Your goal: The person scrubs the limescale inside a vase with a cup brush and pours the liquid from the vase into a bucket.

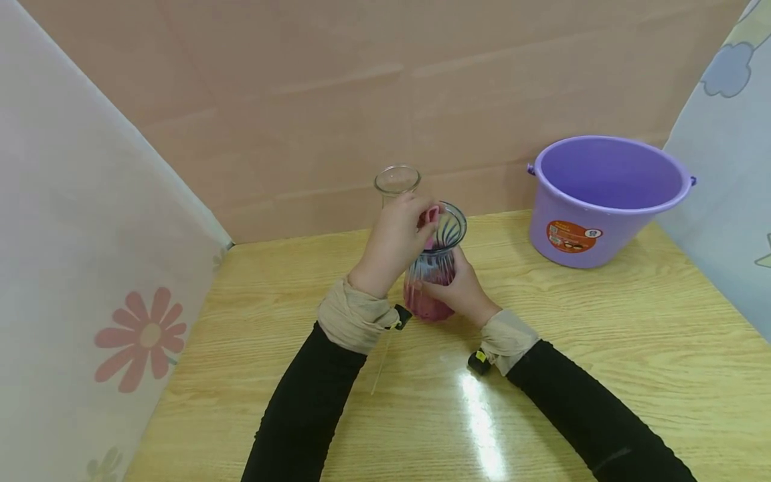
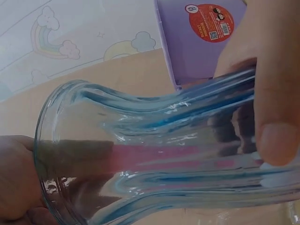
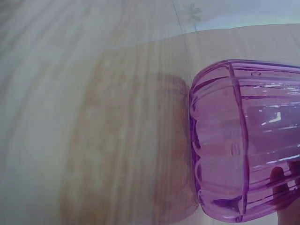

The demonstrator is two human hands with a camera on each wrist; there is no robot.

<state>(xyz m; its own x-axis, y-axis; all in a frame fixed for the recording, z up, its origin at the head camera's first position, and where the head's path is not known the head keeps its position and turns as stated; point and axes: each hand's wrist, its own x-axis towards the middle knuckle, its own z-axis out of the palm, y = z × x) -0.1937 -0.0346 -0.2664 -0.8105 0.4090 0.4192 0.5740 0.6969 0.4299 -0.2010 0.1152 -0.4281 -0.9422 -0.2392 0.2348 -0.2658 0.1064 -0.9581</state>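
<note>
A ribbed glass vase (image 1: 430,274), blue at the top and pink at the base, stands on the table. My right hand (image 1: 460,288) grips its body, fingers on one side and thumb on the other. Over the mouth, my left hand (image 1: 400,237) pinches the looped end of a pink stick-like tool (image 1: 432,214). The left wrist view shows the tool's pink shaft (image 2: 154,157) through the glass, running down the neck; its exact kind is unclear. In the right wrist view the purple-pink vase base (image 3: 220,140) meets the tabletop, with a fingertip (image 3: 281,187) against the glass.
Behind the left hand is a second, clear glass vase (image 1: 397,179), mostly hidden. A purple bucket (image 1: 602,234) stands at the back right. Near the left wrist a thin pale strip (image 1: 381,365) shows on the table. Backdrop panels enclose the left, back and right.
</note>
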